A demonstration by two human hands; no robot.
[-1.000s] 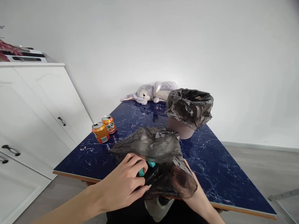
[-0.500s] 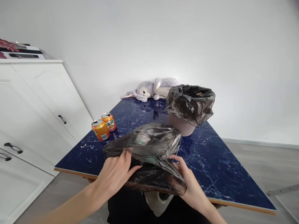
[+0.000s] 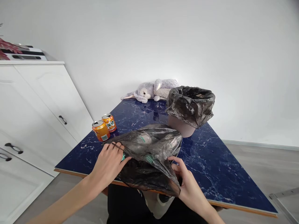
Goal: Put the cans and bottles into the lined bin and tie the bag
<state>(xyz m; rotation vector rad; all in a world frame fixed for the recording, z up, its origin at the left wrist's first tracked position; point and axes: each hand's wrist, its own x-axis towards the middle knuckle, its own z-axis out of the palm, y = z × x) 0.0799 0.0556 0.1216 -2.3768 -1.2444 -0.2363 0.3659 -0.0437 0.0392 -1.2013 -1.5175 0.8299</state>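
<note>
A thin black plastic bag [image 3: 158, 146] lies at the front of the table, its mouth toward me and hanging a little over the edge. Through the film a clear bottle [image 3: 143, 139] and something green show faintly. My left hand [image 3: 111, 158] has its fingers curled over the left side of the bag's mouth, the thumb along the opening. On the right side, my right hand [image 3: 184, 177] pinches the bag's rim between thumb and fingers. Two orange drink cans [image 3: 101, 130] stand to the left of the bag, tabs opened.
A trash bin [image 3: 181, 126] lined with another black bag stands behind, to the right. A grey plush rabbit [image 3: 149, 90] lies at the table's far end. The blue marbled table [image 3: 217, 168] has a wooden edge; white cabinets [image 3: 42, 105] are on the left.
My left hand has shifted left and slightly up, spreading the bag's mouth wider. The bottle inside shows more clearly. My right hand has barely moved.
</note>
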